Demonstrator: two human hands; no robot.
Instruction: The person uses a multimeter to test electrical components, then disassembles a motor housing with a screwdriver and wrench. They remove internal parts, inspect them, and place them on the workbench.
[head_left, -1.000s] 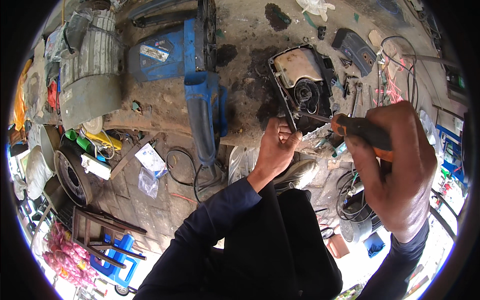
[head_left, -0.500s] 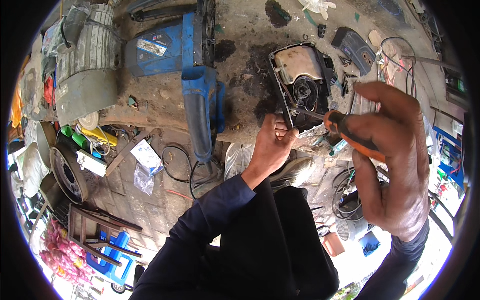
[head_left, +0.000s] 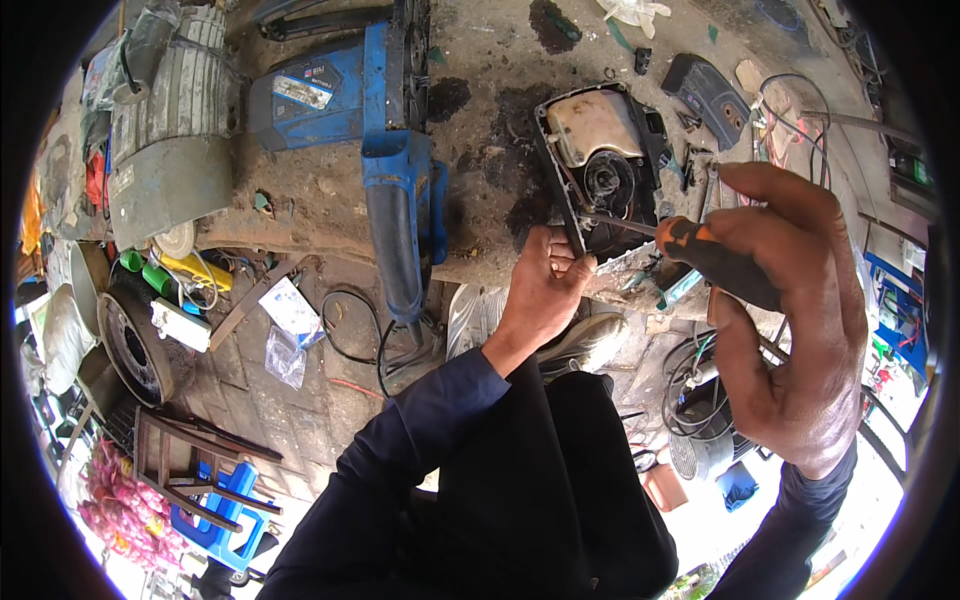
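Note:
A black open housing lies on the worktop, with a cream plastic tank and a round black part inside it. My left hand is closed on its near left edge, fingers and thumb pinching the rim. In my right hand is a screwdriver with an orange and black handle. Its shaft lies across the near part of the housing, pointing left; the tip reaches just inside the rim by my left fingers. What the tip touches is too small to tell.
A blue electric chainsaw body with a black handle lies left of the housing. Far left stands a grey motor. A dark plastic cover and several small parts lie right of the housing. Cables lie coiled below the worktop's edge.
The screwdriver handle has turned, showing more black side now, and has shifted slightly right. My right fingers have changed their hold around it. My left hand and the housing have stayed in place.

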